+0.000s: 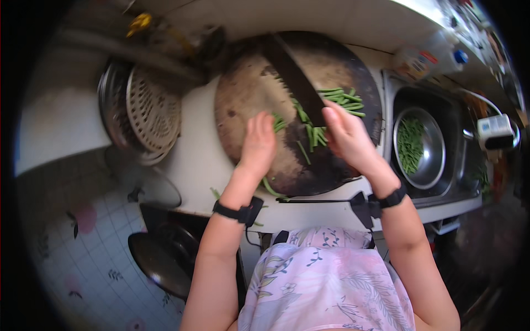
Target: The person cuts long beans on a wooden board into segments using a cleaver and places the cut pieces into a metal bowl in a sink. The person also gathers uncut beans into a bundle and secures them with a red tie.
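Observation:
My right hand (348,134) grips a dark-bladed cleaver (296,80), its blade slanting up and left across a round wooden chopping block (248,82). Cut green bean pieces (314,134) lie beside and below the blade. Longer green beans (343,99) sit to the right of it. My left hand (261,140) is over the left half of the block, with a small bunch of green beans (279,122) at its fingertips. Its thumb is hidden, so I cannot tell whether it grips them. One long bean (273,189) lies at the block's near edge.
On the right, a steel bowl (434,145) with cut green beans stands in the sink (453,182). A plastic jug (430,62) with a blue cap is behind it. Left are a perforated steamer tray (153,107), a glass lid (165,186) and a dark wok (161,265).

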`<state>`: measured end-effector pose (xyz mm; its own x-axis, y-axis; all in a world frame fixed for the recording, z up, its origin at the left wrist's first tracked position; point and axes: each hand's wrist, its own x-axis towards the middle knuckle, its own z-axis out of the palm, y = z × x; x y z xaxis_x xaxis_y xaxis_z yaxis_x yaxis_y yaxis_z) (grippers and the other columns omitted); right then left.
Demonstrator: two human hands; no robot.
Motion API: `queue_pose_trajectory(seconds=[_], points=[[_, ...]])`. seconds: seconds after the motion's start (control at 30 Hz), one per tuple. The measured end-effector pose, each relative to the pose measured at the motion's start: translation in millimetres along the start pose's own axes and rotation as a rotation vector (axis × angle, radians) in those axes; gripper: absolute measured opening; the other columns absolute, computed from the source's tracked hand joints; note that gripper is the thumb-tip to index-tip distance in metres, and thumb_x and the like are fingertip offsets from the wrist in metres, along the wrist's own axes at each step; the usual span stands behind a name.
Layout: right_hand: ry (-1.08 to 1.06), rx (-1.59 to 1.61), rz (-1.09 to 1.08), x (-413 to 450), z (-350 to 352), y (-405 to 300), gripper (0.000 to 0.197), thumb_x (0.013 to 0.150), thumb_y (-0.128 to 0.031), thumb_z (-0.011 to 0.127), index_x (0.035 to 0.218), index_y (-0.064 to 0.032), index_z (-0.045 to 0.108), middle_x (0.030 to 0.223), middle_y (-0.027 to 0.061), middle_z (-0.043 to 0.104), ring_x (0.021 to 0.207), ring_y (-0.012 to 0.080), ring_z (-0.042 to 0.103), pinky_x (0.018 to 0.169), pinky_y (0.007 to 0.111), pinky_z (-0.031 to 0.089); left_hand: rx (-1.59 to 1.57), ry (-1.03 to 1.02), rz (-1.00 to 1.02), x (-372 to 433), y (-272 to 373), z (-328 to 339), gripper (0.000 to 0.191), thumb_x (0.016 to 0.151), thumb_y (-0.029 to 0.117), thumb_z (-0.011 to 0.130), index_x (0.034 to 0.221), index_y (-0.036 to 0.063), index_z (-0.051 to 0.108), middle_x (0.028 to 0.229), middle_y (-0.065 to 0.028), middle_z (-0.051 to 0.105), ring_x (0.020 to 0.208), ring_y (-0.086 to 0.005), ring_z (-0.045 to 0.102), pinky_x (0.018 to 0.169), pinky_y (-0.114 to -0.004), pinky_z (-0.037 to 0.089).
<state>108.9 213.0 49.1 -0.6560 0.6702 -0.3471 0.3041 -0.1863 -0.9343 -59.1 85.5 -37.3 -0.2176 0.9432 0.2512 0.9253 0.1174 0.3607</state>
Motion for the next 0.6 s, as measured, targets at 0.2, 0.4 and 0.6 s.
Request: queue_pose_trajectory(seconds=[0.2, 0.4, 0.6], points=[[0.122, 0.0, -0.013, -52.6, -39.8, -16.9, 0.04, 0.102, -0.027, 0.037, 0.133, -0.0046, 0.046, 0.059, -0.0055, 0.042, 0.045, 0.0012, 0.034, 0.041, 0.016, 0.025, 0.088, 0.023, 0.015, 43.8, 4.5, 24.7, 0.039, 0.069, 0.004, 0.058, 0.106, -0.0019, 0.048, 0.111, -0.0178, 0.049, 0.1, -0.0331, 0.048, 0.085, -0.038, 0.045], [0.223, -0.01, 0.017, -96.2, -74.5, 13.8, 0.039, 0.102, -0.03, 0.034, 0.13, -0.004, 0.045, 0.06, -0.0031, 0.044, 0.043, 0.0019, 0.034, 0.038, 0.016, 0.026, 0.011, -0.005, -0.1, 27.8, 19.9, 7.3, 0.069, 0.07, 0.024, 0.071, 0.128, 0.0028, 0.039, 0.129, -0.0198, 0.04, 0.116, -0.0349, 0.04, 0.099, -0.045, 0.034], [0.225, -0.01, 0.073, -139.4, -80.4, 32.5, 0.041, 0.102, -0.034, 0.035, 0.129, -0.0045, 0.045, 0.063, -0.001, 0.045, 0.044, 0.0035, 0.036, 0.039, 0.017, 0.028, 0.012, -0.003, -0.203, -7.6, 45.1, -1.8, 0.081, 0.074, 0.028, 0.071, 0.139, 0.0006, 0.029, 0.145, -0.0246, 0.023, 0.135, -0.0376, 0.023, 0.112, -0.048, 0.018]])
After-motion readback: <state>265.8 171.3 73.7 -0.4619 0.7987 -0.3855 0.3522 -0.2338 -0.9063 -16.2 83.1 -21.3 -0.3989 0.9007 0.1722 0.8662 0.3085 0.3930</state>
